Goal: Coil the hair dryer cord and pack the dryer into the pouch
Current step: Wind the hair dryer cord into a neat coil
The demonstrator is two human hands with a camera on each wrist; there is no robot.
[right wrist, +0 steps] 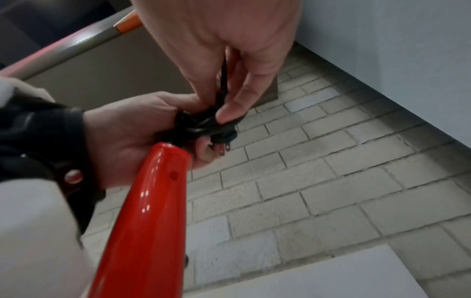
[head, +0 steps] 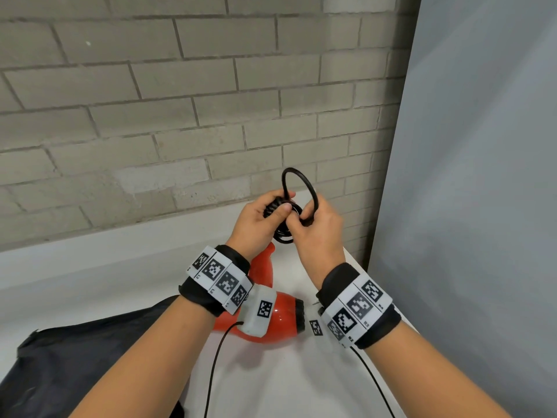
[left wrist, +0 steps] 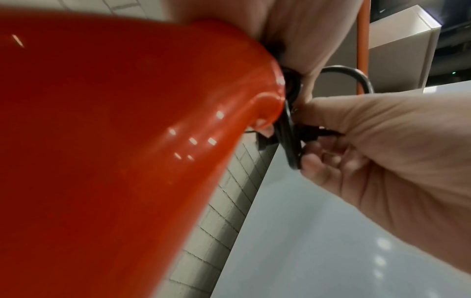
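The red hair dryer (head: 280, 315) hangs below my wrists, its handle (right wrist: 153, 201) rising to my left hand (head: 278, 206). That hand grips the coiled black cord (head: 283, 233) at the handle's end. The plug's prongs (right wrist: 224, 149) stick out under the coil. My right hand (head: 301, 220) pinches a strand of the cord, and one loop (head: 301, 182) stands up above both hands. In the left wrist view the dryer body (left wrist: 114, 141) fills the left side and the right hand (left wrist: 382, 161) holds the cord (left wrist: 290, 141). The black pouch (head: 90, 357) lies at lower left.
A white table (head: 301, 381) runs under the arms to a grey brick wall (head: 180, 116) behind. A pale grey panel (head: 467, 176) stands close on the right. Thin black cables (head: 217, 357) trail from the wrist bands.
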